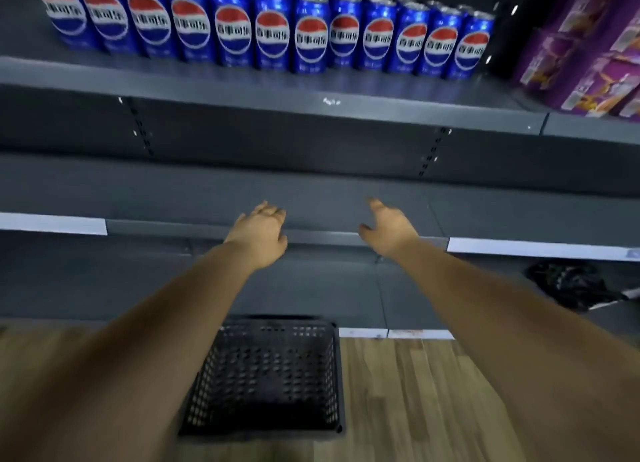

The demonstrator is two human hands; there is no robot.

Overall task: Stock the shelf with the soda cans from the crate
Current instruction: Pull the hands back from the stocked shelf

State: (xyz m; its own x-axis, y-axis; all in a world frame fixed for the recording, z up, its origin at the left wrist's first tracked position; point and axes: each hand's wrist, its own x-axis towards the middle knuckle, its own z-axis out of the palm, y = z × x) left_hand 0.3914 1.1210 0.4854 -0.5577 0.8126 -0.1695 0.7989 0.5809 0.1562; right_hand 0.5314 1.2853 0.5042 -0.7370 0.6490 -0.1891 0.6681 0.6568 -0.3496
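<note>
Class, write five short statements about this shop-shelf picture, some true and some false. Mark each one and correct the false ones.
1. The blue soda cans stand upright in a row on the upper grey metal shelf. True.
2. The black plastic mesh crate on the wooden floor holds several cans. False: no cans show inside it.
3. The left hand grips a can. False: it holds nothing, and its fingers are relaxed.
4. Purple boxes sit to the right of the cans. True.
5. The right hand is open and holds nothing. True.
</note>
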